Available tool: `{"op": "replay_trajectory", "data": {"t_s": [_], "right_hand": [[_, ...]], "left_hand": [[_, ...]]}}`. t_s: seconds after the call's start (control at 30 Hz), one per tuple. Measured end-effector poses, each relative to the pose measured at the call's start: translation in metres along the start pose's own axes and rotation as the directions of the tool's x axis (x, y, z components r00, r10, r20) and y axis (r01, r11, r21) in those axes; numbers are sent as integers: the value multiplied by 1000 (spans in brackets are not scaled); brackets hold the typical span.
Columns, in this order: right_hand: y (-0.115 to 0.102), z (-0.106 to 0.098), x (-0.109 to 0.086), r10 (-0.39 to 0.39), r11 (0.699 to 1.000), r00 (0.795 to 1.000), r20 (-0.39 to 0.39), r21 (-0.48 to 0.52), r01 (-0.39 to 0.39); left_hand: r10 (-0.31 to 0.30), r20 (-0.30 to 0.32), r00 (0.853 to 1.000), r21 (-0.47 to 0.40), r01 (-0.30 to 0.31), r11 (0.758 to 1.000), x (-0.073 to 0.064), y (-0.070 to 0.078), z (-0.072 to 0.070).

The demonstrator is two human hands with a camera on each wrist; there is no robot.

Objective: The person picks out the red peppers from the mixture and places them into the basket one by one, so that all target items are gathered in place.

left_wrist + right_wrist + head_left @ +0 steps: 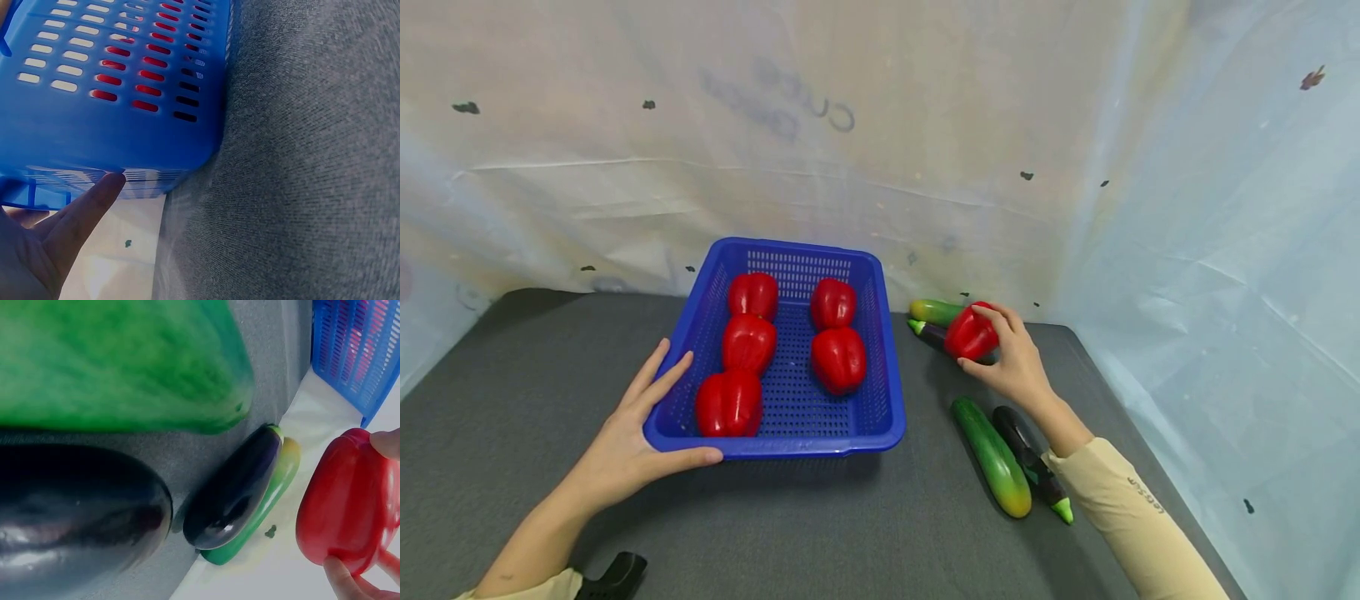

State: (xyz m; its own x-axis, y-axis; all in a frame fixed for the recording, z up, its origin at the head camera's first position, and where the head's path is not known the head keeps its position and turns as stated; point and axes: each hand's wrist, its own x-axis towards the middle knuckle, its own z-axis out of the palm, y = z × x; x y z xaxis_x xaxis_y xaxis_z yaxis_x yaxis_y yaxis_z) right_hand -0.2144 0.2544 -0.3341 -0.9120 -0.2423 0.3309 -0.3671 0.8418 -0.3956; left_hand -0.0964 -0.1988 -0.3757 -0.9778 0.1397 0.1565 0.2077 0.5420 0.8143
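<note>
My right hand [1017, 357] holds a red bell pepper [972, 332] between thumb and fingers. In the right wrist view this pepper [344, 503] appears above the table, beyond the eggplants. On the left, my left hand [625, 446] touches the near left corner of a blue plastic basket [891, 367], its fingers straight and spread along the side and its thumb on the front rim. The left wrist view shows one finger [94, 206] against the basket's outer wall. Inside the basket lie several red bell peppers [749, 343], in two columns.
Nearer me on the right, a green cucumber-like vegetable [992, 458] lies beside a dark eggplant [1030, 454]. Behind the held pepper lie another eggplant [234, 490] and green vegetable [934, 312]. Plastic sheeting [880, 125] hangs behind the grey table [805, 533].
</note>
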Motion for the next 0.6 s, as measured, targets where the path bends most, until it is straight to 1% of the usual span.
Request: {"op": "replay_trajectory", "data": {"t_s": [0.37, 0.6], "right_hand": [[-10, 3, -1, -68, 997, 998, -11, 22, 69], [-19, 6, 2, -131, 989, 990, -50, 68, 134]], "left_hand": [[8, -1, 1000, -15, -8, 1000, 0, -1, 0], [-2, 3, 1000, -13, 2, 1000, 0, -1, 0]]}}
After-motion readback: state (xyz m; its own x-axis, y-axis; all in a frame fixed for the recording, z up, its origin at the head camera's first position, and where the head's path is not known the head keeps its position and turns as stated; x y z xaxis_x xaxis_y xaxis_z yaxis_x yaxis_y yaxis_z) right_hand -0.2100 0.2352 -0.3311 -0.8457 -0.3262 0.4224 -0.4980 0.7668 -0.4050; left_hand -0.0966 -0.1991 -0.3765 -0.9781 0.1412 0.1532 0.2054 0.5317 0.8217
